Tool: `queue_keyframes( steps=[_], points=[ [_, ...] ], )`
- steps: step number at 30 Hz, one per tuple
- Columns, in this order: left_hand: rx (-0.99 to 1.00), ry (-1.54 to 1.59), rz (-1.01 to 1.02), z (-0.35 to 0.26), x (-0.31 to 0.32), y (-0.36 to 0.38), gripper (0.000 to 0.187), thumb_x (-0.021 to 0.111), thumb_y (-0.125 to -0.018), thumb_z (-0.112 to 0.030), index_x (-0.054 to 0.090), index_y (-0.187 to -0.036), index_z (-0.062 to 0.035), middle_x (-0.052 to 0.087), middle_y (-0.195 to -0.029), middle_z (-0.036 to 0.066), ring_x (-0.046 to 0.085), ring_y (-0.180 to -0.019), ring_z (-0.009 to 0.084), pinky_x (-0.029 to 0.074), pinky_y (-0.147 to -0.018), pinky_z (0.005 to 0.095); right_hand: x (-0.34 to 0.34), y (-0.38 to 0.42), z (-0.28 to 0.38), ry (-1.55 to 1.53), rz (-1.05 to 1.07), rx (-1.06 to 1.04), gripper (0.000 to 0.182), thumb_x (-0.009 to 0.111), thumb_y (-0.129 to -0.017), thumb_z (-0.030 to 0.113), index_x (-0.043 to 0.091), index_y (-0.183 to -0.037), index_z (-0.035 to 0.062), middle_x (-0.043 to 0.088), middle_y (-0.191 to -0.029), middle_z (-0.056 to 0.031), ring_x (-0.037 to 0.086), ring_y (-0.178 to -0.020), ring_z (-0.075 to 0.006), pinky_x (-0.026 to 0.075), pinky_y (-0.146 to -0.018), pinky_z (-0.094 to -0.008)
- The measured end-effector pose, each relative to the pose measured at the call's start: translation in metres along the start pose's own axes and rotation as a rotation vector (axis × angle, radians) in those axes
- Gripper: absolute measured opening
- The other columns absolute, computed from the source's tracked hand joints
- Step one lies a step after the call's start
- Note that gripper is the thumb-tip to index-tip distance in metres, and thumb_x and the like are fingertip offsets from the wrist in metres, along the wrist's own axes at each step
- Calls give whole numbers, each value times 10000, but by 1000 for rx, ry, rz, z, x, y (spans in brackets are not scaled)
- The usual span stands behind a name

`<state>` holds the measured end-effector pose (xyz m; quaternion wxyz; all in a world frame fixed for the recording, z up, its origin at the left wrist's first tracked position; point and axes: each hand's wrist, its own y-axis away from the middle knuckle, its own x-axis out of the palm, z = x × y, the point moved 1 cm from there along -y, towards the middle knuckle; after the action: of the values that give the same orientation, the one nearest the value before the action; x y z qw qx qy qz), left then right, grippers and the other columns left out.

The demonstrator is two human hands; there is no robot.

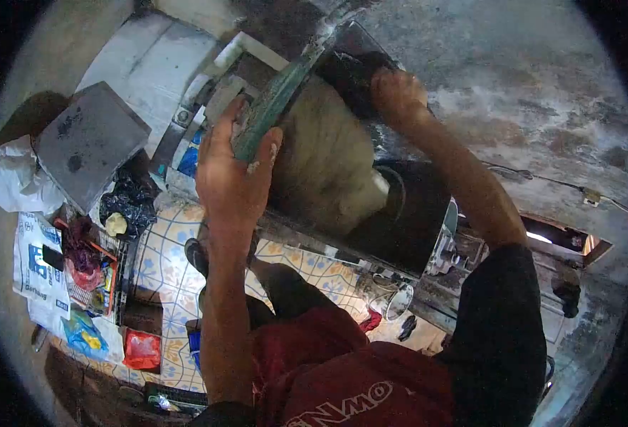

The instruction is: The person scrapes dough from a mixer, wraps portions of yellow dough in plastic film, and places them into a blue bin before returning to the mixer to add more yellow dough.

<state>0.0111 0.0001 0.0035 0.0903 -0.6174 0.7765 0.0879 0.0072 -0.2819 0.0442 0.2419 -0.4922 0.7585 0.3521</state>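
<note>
My left hand (pixel 232 164) is wrapped around the near end of a long, worn green bar (pixel 278 99), thumb on one side and fingers on the other. Pale residue sticks to the thumb side. The bar slants up and away across a dark metal trough (pixel 417 213). A large beige mass that looks like dough (pixel 321 156) fills much of the trough, beside the bar. At the trough's far side my right hand (pixel 399 92) is closed, its fingertips hidden; what it grips cannot be made out. A pale lump shows at the mass's right edge.
To the left lie a grey square board (pixel 93 142), a white printed sack (pixel 42 263), a black plastic bag (pixel 129 203) and a red packet (pixel 141 349). A stained wall (pixel 527 107) stands behind the trough. Patterned floor tiles (pixel 164 249) show below.
</note>
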Motion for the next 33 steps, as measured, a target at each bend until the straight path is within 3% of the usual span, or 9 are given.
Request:
queue_keyframes(
  steps=[4,7,10,13,19,22,26,28,33],
  points=[
    [16,53,-52,-5,0,0,524,741,-779,-171,552,-1253,-53,602,-1144,198,577,-1089,337,454,-921,412,-27,3,-1,-33,247,-11,375,622,-846,312,577,-1098,39,627,-1062,-162,617,-997,-307,506,-854,-436],
    [64,24,-62,0,3,0,555,750,-766,-166,536,-1264,-47,595,-1162,195,568,-1104,338,447,-939,423,12,-10,10,38,-134,-77,327,596,-871,320,662,-1059,61,644,-1002,-155,651,-904,-305,546,-704,-415],
    [81,-23,-56,5,3,0,586,755,-761,-162,513,-1284,-55,584,-1192,186,551,-1133,342,433,-964,445,110,-85,58,-283,-23,-76,335,601,-866,317,651,-1088,72,649,-984,-161,656,-864,-304,538,-670,-426],
    [112,-52,-60,9,1,1,578,753,-762,-158,517,-1281,-61,584,-1192,188,548,-1136,349,436,-961,449,105,-92,84,-225,27,-75,295,584,-881,295,661,-1085,96,655,-943,-165,662,-823,-310,532,-667,-442],
    [46,-76,-57,-2,0,2,572,755,-760,-165,526,-1275,-73,591,-1187,164,560,-1115,338,443,-953,435,11,26,-53,-237,105,-251,277,539,-879,252,672,-1063,93,664,-982,-144,661,-865,-304,518,-753,-392],
    [131,-36,-93,2,1,0,558,753,-762,-161,536,-1269,-75,601,-1159,154,572,-1088,324,446,-943,423,58,25,-33,-366,183,64,265,571,-840,221,665,-1034,67,657,-966,-175,659,-865,-322,515,-727,-381],
    [52,37,-93,0,-1,1,546,751,-765,-157,544,-1260,-58,610,-1121,154,586,-1044,317,453,-923,416,153,30,-25,278,-126,-101,226,559,-851,164,655,-999,23,659,-923,-197,660,-842,-346,527,-712,-425],
    [58,-8,-73,0,0,2,545,755,-764,-157,547,-1257,-51,613,-1110,148,591,-1023,315,455,-917,410,95,61,-43,-80,326,18,195,539,-869,115,656,-979,5,667,-892,-195,664,-825,-346,536,-708,-456],
    [72,48,-91,11,7,0,528,736,-799,-123,523,-1270,-19,572,-1193,163,561,-1092,268,462,-930,354,90,124,-102,-170,115,144,160,556,-840,99,656,-935,18,673,-924,-185,666,-848,-344,545,-713,-450]
  ],
)
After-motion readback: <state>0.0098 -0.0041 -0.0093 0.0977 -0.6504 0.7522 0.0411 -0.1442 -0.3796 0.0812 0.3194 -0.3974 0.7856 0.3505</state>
